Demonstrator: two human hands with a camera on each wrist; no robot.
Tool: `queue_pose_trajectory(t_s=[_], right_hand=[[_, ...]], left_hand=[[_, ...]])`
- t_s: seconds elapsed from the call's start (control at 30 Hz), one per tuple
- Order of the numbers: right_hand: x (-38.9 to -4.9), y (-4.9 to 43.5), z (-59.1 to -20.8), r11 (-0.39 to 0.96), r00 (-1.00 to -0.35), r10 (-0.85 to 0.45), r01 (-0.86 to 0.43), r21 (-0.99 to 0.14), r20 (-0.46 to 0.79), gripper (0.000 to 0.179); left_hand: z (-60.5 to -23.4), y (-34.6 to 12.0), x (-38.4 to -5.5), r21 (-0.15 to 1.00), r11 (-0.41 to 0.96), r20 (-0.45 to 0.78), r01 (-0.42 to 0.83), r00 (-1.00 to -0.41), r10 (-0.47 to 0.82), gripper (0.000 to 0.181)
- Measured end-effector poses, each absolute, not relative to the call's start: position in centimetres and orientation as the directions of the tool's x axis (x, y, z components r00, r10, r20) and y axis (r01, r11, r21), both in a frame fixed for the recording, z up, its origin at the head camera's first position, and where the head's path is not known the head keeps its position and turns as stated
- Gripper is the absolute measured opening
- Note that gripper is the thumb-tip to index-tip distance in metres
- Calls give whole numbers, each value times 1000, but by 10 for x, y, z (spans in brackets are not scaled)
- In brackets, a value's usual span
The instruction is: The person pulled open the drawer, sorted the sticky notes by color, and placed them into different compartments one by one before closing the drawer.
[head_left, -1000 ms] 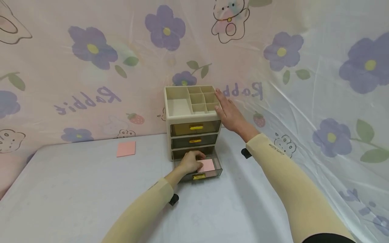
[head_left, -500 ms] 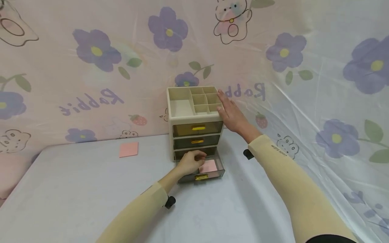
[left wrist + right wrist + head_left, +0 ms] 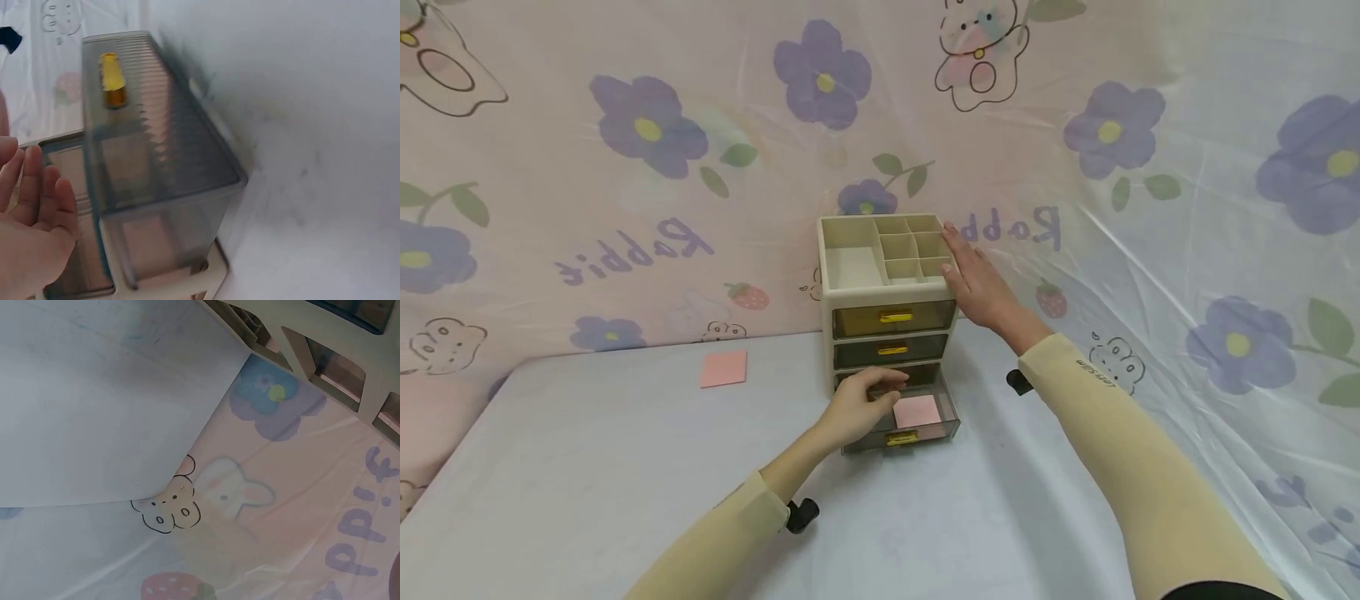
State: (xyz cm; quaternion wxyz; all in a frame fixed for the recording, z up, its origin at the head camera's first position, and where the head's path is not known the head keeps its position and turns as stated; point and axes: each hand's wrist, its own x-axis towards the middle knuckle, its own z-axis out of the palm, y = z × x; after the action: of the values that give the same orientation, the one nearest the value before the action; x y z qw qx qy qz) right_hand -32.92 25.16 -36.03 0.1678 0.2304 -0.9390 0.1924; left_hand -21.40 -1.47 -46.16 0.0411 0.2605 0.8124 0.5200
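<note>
A cream desktop organizer [image 3: 887, 293] stands at the back of the table, its top split into compartments. Its lowest smoky, see-through drawer [image 3: 951, 400] is pulled out, with a pink square of paper [image 3: 917, 410] lying inside. My left hand [image 3: 853, 410] hovers over the drawer's left side with bent, relaxed fingers and nothing in them; the left wrist view also shows the hand [image 3: 37, 231] empty beside the drawer front [image 3: 115, 144]. My right hand [image 3: 977, 283] rests with straight fingers against the organizer's upper right side.
Another pink paper square [image 3: 723, 368] lies on the white tabletop [image 3: 625, 450], left of the organizer. Two upper drawers are closed, with yellow handles [image 3: 896, 317]. A flower-patterned curtain [image 3: 760, 183] hangs directly behind the table.
My left hand has lifted out of the drawer and drawn back to the left, leaving the pink paper inside. My right hand stays against the organizer. The view has shifted slightly.
</note>
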Motion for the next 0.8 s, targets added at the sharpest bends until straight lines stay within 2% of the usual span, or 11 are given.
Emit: queue_pose_trajectory(t_s=[0.2,0.47,0.8], right_hand=[[-328,251,-359,833,-847,-365,-483,-272,388,65],[-329,251,-359,845,-844,-368,-479,-238,390,66],[-328,251,-360,849,-844,-369,-477,-228,390,66]], left_hand=[[-451,-36,-210,846,258,330,466,-839,433,29],[-441,-74,-216,781,288,456,554,-821,343,31],[-442,-119,-238,768,369,466,523,-852,238,32]])
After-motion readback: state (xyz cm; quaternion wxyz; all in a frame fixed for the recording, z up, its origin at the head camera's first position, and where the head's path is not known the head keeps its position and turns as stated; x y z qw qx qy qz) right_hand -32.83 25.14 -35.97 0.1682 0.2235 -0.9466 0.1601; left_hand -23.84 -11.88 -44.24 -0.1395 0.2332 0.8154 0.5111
